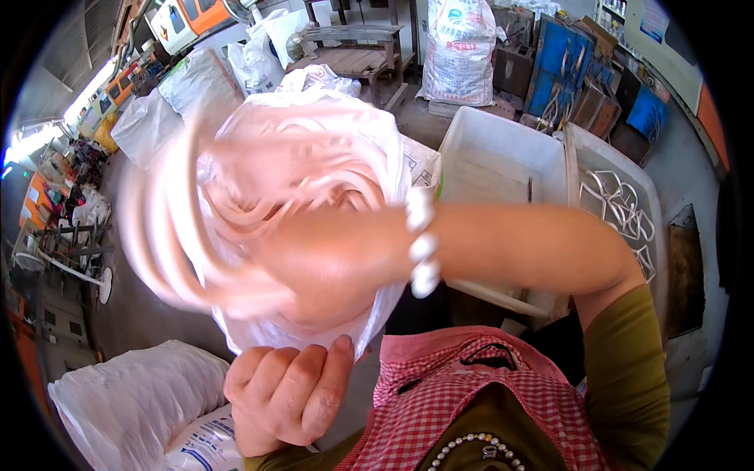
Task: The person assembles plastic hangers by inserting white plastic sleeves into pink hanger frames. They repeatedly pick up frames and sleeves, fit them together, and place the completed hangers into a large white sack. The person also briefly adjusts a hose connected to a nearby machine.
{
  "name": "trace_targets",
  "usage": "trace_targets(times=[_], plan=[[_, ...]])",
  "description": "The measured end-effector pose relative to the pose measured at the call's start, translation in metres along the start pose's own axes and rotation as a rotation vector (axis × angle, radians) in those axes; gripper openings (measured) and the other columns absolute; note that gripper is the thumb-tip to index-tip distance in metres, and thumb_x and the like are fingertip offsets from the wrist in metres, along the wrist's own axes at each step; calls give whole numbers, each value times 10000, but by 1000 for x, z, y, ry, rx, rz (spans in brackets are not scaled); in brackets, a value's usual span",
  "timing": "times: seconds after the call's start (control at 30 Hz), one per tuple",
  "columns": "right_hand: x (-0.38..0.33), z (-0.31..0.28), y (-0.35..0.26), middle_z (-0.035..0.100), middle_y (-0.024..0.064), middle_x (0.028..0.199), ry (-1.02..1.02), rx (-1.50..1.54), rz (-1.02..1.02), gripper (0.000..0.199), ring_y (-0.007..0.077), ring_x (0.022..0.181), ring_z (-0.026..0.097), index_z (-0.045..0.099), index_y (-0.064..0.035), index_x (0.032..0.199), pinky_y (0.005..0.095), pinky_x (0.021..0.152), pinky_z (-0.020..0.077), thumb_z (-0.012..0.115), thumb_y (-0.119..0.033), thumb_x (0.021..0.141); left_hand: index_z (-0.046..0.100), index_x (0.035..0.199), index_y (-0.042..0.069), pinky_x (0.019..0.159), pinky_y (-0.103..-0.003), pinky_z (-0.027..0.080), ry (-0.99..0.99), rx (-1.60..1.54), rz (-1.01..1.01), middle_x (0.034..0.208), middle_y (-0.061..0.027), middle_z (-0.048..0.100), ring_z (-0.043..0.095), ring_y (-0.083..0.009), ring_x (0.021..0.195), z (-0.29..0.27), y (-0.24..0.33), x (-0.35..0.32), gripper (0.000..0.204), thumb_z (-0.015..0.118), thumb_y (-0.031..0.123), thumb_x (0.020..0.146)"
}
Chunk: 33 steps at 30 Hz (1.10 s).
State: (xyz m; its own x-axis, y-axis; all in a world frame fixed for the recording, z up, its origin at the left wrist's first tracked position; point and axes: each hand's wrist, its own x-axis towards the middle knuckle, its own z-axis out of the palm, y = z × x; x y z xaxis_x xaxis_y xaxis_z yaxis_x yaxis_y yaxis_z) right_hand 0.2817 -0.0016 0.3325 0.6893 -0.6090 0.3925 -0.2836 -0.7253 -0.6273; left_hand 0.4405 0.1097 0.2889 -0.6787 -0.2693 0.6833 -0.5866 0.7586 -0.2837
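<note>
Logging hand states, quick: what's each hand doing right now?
Left hand: closed at the near edge of the white bag, seemingly gripping it.
Right hand: blurred, but closed, holding pale pink loops.

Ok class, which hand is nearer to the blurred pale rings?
Right: the right hand appears to hold the pale rings. The left hand is apart from them, lower in the picture, curled at the near edge of the white bag.
</note>
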Motion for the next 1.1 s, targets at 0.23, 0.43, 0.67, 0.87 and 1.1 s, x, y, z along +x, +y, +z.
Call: trace_targets(times=[0.23,0.43,0.67,0.87,1.1], plan=[[-27,39,6,607,199,823,-267,-201,-6,278,329,730,625,547,60,975,405,648,505,567,-109,756,621,858,103,524,-293,444,-75,-135,-207,738,-16,606,595,-189,632,4,4,-5,350,803,259,603],[-37,30,2,622,212,743,-295,-231,-2,256,355,674,637,563,77,921,412,588,508,582,-79,718,608,850,95,565,-316,472,-110,-175,-202,706,-27,575,578,-203,634,2,-7,-21,342,757,348,674],[-32,2,-3,627,205,753,-291,-200,56,312,363,713,631,581,13,990,422,650,502,599,-120,708,609,950,78,517,-267,449,-65,-123,-132,745,-18,540,531,-159,595,-6,-6,-35,312,766,174,699],[-32,3,8,633,189,779,-311,-340,23,364,390,751,607,596,-47,1044,440,716,479,628,-181,708,592,860,60,455,-267,403,-4,24,-202,664,-20,541,525,-166,546,6,-27,-61,359,729,368,734],[-22,19,10,631,217,811,-877,-491,125,253,392,805,616,590,3,942,446,736,479,601,-162,750,527,875,109,493,-286,372,12,273,-124,629,-1,509,505,-166,535,-33,-23,-9,323,649,397,794]])
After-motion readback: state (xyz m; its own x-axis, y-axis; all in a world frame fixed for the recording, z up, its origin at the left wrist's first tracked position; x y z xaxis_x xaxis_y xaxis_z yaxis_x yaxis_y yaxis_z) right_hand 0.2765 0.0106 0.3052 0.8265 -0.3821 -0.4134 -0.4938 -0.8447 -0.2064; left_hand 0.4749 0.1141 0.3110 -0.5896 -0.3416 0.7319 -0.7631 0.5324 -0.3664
